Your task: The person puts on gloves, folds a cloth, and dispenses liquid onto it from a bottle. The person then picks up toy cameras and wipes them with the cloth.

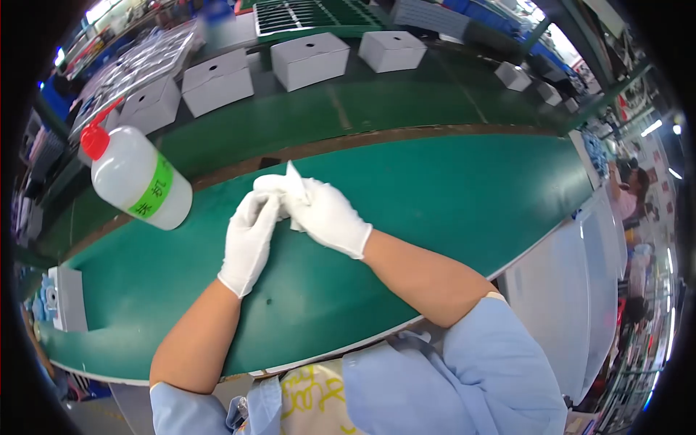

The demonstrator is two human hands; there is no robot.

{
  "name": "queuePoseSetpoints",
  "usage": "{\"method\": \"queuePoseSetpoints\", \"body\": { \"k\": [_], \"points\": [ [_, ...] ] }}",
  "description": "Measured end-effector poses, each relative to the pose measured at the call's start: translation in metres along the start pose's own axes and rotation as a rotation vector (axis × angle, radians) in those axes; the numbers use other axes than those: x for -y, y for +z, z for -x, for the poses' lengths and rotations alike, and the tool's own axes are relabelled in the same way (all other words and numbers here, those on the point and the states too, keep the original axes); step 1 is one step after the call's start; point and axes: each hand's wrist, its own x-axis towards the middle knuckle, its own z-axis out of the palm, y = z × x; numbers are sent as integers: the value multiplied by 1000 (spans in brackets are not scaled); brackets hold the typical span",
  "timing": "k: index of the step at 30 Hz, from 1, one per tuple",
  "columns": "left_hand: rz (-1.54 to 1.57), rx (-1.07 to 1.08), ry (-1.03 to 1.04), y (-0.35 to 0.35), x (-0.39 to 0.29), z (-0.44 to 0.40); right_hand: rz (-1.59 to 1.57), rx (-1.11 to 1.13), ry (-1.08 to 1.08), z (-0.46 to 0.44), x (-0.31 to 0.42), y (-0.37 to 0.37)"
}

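Observation:
Both my hands wear white gloves and meet above the green work surface (435, 210). My left hand (251, 235) is closed, its thumb and fingertips pressed together near the other hand. Against it, my right hand (325, 214) is closed on a white cloth (294, 183), whose pointed tip sticks up between the hands. Whether anything lies inside the cloth is hidden. To the left of my hands, a white squeeze bottle (138, 177) with a red cap and a green label leans in view.
Several white boxes (310, 59) line the dark green belt (406, 101) beyond the work surface. Another white box (69, 299) stands at the left end. A translucent plastic bin (562, 290) is at the right. A person (632, 194) is at the far right.

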Motion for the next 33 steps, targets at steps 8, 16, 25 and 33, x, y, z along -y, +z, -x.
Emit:
{"method": "queuePoseSetpoints", "body": {
  "k": [8, 16, 25, 33],
  "points": [
    [2, 14, 21, -2, 3, -7, 35, 44, -122, 1, 8, -6],
    [-110, -34, 65, -4, 2, -7, 32, -11, -80, -1, 4, -2],
    [-232, -266, 317, 33, -40, 25, 135, -63, -99, 11, 10, -7],
    [-294, 436, 787, 120, -183, 94, 238, -9, -149, -5, -8, -7]
  ]
}}
